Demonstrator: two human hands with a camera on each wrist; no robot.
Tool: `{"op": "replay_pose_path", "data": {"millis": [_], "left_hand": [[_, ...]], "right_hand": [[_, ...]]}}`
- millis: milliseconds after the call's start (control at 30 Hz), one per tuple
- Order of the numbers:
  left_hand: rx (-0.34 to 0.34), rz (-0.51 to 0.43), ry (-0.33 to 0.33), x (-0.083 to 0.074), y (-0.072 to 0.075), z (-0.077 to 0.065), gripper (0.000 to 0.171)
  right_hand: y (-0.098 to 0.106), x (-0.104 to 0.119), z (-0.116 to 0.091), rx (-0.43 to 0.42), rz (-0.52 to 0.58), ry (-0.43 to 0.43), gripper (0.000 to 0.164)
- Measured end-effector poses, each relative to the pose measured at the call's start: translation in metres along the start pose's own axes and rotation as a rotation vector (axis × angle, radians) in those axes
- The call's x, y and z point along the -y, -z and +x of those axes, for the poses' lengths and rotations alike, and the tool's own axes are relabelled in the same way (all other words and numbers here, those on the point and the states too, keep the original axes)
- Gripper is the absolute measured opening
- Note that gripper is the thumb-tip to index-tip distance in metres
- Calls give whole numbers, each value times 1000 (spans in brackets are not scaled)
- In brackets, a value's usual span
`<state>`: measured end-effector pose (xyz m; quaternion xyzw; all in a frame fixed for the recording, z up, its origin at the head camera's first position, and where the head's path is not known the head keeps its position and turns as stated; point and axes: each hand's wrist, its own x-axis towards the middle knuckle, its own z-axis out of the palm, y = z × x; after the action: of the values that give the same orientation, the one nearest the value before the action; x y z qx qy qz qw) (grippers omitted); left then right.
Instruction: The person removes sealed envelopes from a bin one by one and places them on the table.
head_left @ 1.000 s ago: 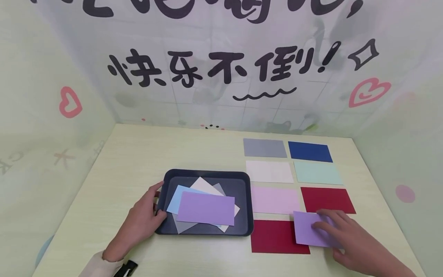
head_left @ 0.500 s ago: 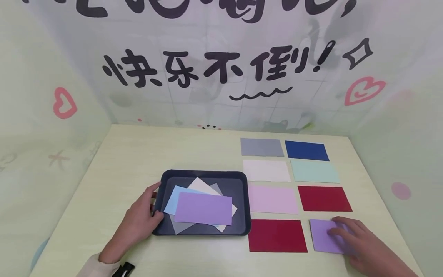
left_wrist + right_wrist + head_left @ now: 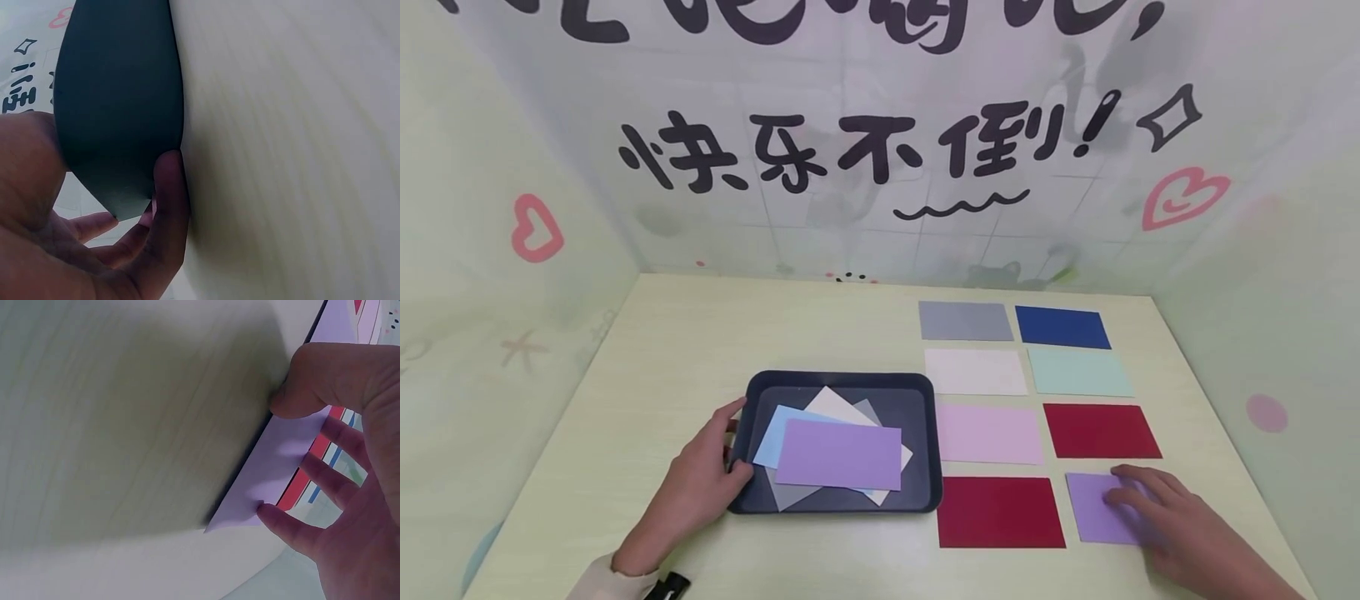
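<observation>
A dark tray (image 3: 842, 377) holds several overlapping paper cards, a purple card (image 3: 838, 454) on top and a light blue card (image 3: 771, 442) beneath it. My left hand (image 3: 703, 467) grips the tray at its left end, with fingers against the outer wall (image 3: 119, 94) in the left wrist view. At the front right of the table, my right hand (image 3: 1172, 517) holds another purple card (image 3: 1088, 508) lying beside a dark red card (image 3: 1000, 512). In the right wrist view, the thumb sits at one long edge of this purple card (image 3: 269, 469), the fingers at the opposite edge.
Laid in two columns right of the tray are a grey card (image 3: 966, 321), a blue card (image 3: 1063, 327), a whitish card (image 3: 976, 372), a mint card (image 3: 1081, 372), a pink card (image 3: 991, 434) and a second red card (image 3: 1102, 431). Printed walls (image 3: 850, 242) enclose the table.
My right hand has brought its purple card right and toward me, from overlapping the front red card to lying beside it, then nudged it slightly. The left hand stays on the tray.
</observation>
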<state>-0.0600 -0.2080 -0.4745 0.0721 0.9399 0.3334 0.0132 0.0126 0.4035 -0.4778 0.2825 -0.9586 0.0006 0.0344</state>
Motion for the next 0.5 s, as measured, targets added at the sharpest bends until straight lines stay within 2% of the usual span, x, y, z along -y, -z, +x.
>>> {"op": "replay_pose_path", "data": {"millis": [367,500], "left_hand": [[-6,1,-3,2,0,0,82],[0,-10,2,1,1,0,82]], "right_hand": [[2,0,1,17,10,24,68],[10,1,12,4,27,38,74]]}}
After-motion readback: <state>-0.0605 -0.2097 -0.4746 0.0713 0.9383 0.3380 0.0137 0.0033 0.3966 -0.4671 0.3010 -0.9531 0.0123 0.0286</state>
